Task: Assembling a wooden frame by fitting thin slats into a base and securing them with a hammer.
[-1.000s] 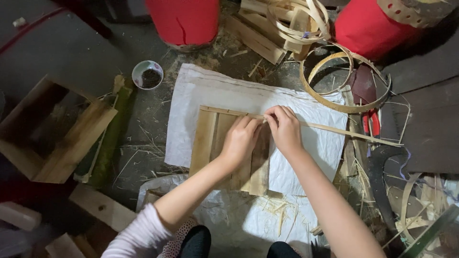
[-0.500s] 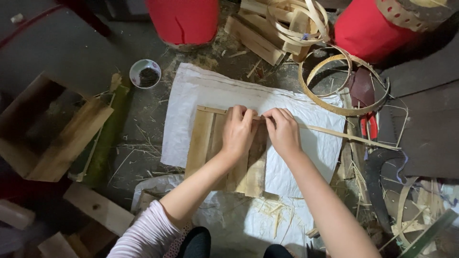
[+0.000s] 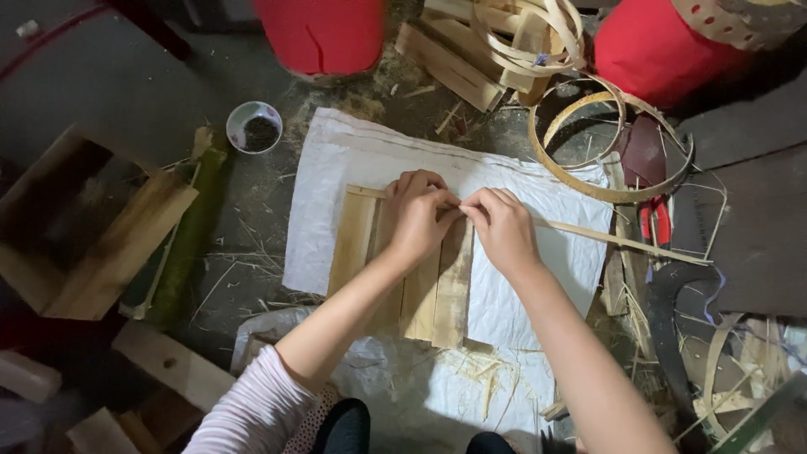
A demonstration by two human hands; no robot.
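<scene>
Several flat bamboo slats point(image 3: 353, 240) lie side by side on a white woven sheet point(image 3: 336, 168) on the floor. A long thin bamboo strip point(image 3: 622, 241) runs across their top end and out to the right. My left hand point(image 3: 418, 217) rests on the slats and pinches the strip near the middle. My right hand point(image 3: 503, 227) pinches the same strip right beside it, fingertips almost touching the left hand's.
Bamboo hoops point(image 3: 611, 139) and red-handled pliers point(image 3: 656, 220) lie to the right. Two red buckets point(image 3: 324, 34) stand at the back, with cut bamboo pieces point(image 3: 471, 50) between. A small cup point(image 3: 254, 126), a green bamboo stalk point(image 3: 181, 244) and wooden boxes point(image 3: 92, 244) are left.
Both hands slid a little left along the strip and came closer together; the view shifted slightly.
</scene>
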